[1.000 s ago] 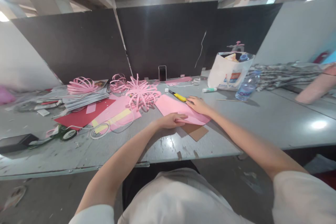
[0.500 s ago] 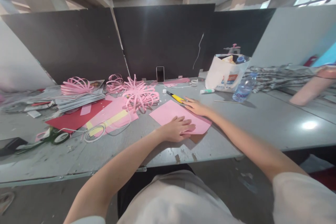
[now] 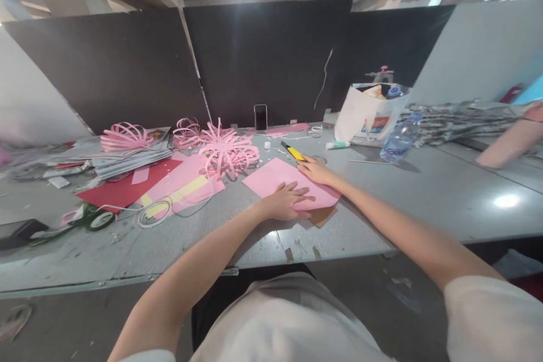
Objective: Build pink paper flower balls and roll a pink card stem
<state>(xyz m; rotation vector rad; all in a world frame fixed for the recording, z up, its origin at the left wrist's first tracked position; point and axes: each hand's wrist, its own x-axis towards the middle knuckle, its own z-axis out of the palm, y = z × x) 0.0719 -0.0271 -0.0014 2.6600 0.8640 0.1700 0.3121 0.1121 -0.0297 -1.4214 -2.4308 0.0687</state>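
Note:
A pink paper sheet (image 3: 271, 174) lies on the grey table in front of me, with a brown piece (image 3: 326, 216) showing from under its near edge. My left hand (image 3: 289, 201) rests flat on the sheet's near side, fingers spread. At the sheet's far right edge, my right hand (image 3: 314, 171) has its fingers round the near end of a yellow and black cutter (image 3: 293, 151), whose black end points away and to the left.
Pink paper-strip loops (image 3: 227, 150), red paper (image 3: 131, 185), a wire coil (image 3: 155, 214) and green scissors (image 3: 95, 219) are at the left. A white bag (image 3: 367, 116), bottle (image 3: 399, 140) and glue stick (image 3: 338, 145) stand or lie right. A phone (image 3: 260, 117) stands behind.
The cutter has been taken into my right hand and its black end has shifted right and away from me. My left hand stays on the sheet.

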